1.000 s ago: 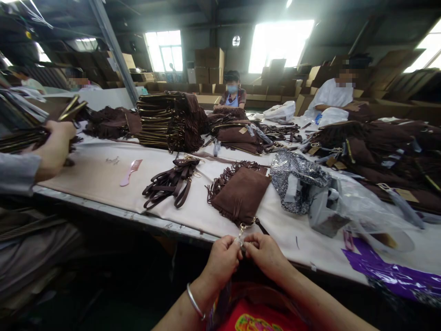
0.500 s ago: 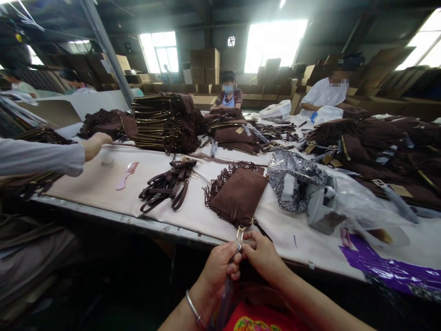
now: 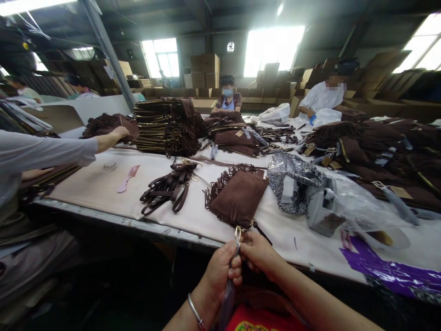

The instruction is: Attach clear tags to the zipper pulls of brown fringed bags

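Note:
My left hand (image 3: pixel 220 271) is closed around a strap (image 3: pixel 225 301) that looks wrapped in clear plastic and hangs down toward my lap. Its gold metal clasp (image 3: pixel 238 232) sticks up past my fingers at the bag's near corner. Close beside it, my right hand (image 3: pixel 258 253) pinches at the strap's upper end, just below the clasp; the fingertips partly hide the spot. Just beyond both hands, a brown fringed bag (image 3: pixel 239 197) lies flat on the pale tabletop (image 3: pixel 196 220). A short dark zipper pull (image 3: pixel 262 233) trails from its near corner.
A bundle of dark straps (image 3: pixel 168 188) and a pink comb (image 3: pixel 128 179) lie left. Behind stands a stack of brown bags (image 3: pixel 161 126). Patterned plastic (image 3: pixel 292 179) and purple film (image 3: pixel 386 266) lie right. A co-worker's arm (image 3: pixel 69 147) reaches in from the left; others sit farther back.
The co-worker's arm on the left has reached farther over the table, toward the brown bags. My hands have barely moved and still grip the strap at the clasp.

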Available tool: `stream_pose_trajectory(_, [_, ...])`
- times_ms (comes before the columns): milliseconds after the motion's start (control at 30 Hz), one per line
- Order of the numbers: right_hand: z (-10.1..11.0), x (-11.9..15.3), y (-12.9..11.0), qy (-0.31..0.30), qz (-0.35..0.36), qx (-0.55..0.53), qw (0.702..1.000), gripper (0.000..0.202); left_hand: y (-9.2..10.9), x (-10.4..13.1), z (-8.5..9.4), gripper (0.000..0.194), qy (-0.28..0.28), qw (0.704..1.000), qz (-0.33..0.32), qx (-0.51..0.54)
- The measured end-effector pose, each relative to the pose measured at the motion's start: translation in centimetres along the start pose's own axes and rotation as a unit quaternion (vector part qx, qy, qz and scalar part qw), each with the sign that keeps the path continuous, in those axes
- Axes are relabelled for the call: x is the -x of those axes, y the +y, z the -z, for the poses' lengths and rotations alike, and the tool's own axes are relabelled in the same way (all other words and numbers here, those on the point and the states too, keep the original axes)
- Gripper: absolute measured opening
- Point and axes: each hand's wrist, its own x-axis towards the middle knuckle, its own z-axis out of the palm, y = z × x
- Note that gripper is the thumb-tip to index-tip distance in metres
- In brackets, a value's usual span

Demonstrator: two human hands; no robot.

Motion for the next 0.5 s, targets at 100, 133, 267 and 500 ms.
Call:
stream_pose_trajectory(100, [0.4, 0.2, 0.2, 0.054, 0.074, 0.094, 0.991, 0.023, 0.3, 0.4, -0.4, 0.038, 0.029, 0.999, -0.008, -0.035])
stream_pose_trajectory(133, [0.6, 0.4, 0.4, 0.066, 0.107, 0.122, 0.985, 0.022, 0.4, 0.6, -0.6, 0.04, 0.031, 0.999, -0.006, -0.043])
stream_pose_trajectory(267, [0.8, 1.6, 1.5, 0.088, 0.141, 0.156, 0.974, 0.036, 0.7, 0.8, -1.0, 0.044, 0.044, 0.995, -0.054, -0.066])
stream_pose_trajectory(500, [-0.3, 3.0, 2.6, -0.01, 0.076, -0.135, 0.988, 0.04, 0.8, 0.6, -2.6, 0.033, 0.081, 0.93, -0.163, -0.32])
